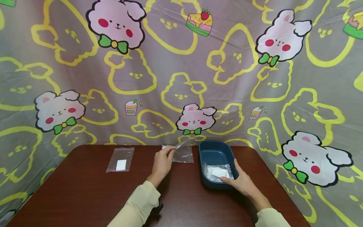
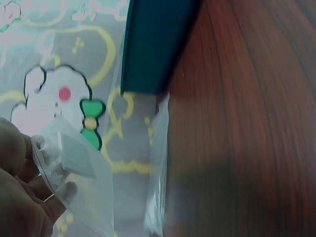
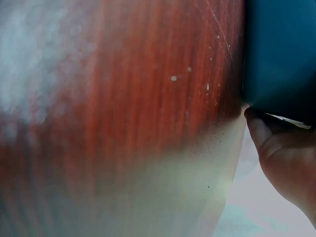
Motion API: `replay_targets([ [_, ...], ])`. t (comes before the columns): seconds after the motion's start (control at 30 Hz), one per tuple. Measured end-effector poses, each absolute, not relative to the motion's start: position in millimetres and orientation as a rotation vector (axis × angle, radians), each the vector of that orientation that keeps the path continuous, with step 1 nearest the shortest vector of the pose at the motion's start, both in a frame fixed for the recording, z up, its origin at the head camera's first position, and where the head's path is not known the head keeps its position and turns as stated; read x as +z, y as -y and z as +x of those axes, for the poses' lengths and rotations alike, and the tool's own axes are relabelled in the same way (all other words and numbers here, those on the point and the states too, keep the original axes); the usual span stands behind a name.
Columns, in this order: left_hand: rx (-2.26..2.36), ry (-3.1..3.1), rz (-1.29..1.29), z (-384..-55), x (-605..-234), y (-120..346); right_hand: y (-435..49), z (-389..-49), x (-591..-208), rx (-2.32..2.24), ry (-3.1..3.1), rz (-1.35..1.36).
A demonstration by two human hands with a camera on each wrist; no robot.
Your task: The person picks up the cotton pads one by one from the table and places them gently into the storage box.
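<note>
My left hand (image 1: 162, 162) pinches a clear zip bag (image 2: 91, 190) by its edge; a white piece (image 2: 74, 155) shows inside it in the left wrist view. Below and beyond that hand, another clear bag (image 1: 184, 156) lies flat on the table. To the right stands a deep blue plastic bin (image 1: 216, 147). Inside its near end are clear bags with white pieces (image 1: 219, 172). My right hand (image 1: 244, 183) grips the bin's near right corner, thumb over the rim and fingers along the outer side. The right wrist view shows a digit against the blue wall (image 3: 284, 54).
On the left of the brown table (image 1: 85, 189) lies a separate clear zip bag (image 1: 124, 154) with a white square in it. A patterned cloth (image 1: 158, 104) hangs right behind the table's back edge and along both sides.
</note>
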State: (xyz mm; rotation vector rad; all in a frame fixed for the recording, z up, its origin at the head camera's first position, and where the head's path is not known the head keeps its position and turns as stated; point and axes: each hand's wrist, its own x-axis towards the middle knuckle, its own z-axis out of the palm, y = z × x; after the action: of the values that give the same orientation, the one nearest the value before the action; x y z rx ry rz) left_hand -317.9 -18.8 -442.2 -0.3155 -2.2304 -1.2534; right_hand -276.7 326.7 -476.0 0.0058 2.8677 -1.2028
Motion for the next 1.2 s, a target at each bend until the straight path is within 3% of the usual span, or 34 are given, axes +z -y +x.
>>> replay_targets([
  [0.53, -1.283, 2.334, -0.499, -314.4, -435.0, -71.9, -326.1, -275.1, -477.4, -1.224, -2.868, -0.001],
  [1.2, -0.915, 2.394, -0.691, -320.4, -445.9, -128.5, -327.1, -280.6, -474.6, -1.224, -2.851, 0.031],
])
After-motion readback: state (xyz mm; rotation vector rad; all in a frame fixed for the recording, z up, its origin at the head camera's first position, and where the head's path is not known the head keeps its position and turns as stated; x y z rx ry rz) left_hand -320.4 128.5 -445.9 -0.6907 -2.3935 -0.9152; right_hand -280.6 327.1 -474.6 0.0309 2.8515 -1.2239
